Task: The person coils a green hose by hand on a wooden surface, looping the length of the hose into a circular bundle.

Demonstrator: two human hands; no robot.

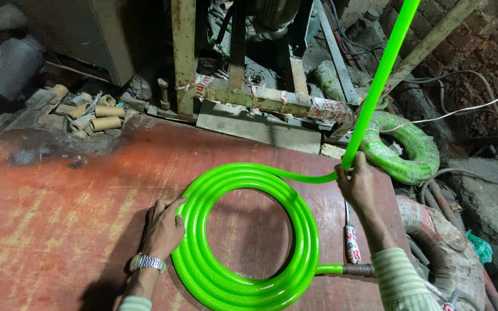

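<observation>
Green hose (pixel 243 242) lay coiled flat on a worn red board (pixel 59 207), several turns stacked close, its free run rising up and away to the top right. Left hand (pixel 162 227) pressed on the coil's outer left edge, fingers spread and curled over the turns, pinning rather than pinching; watch (pixel 146 262) on that wrist. Right hand (pixel 355 181) closed around the hose just where it left the coil and bent upward, fingers wrapped tight on it. Inner end of the hose ran out under the coil at lower right, fitted over a dark ribbed stub (pixel 358 269).

Judged springy and fairly light: glossy plastic skin with braided weave showing, likely slick under the palm and keen to uncoil if let go. Kinking possible at the sharp bend by the right hand. Best held at that bend for steering, with flat pressure on the coil's rim opposite.

Nearby: wrapped green coil (pixel 407 147) beyond the board, cardboard tubes (pixel 102 115) at upper left, rusty machine frame (pixel 249 95) behind.
</observation>
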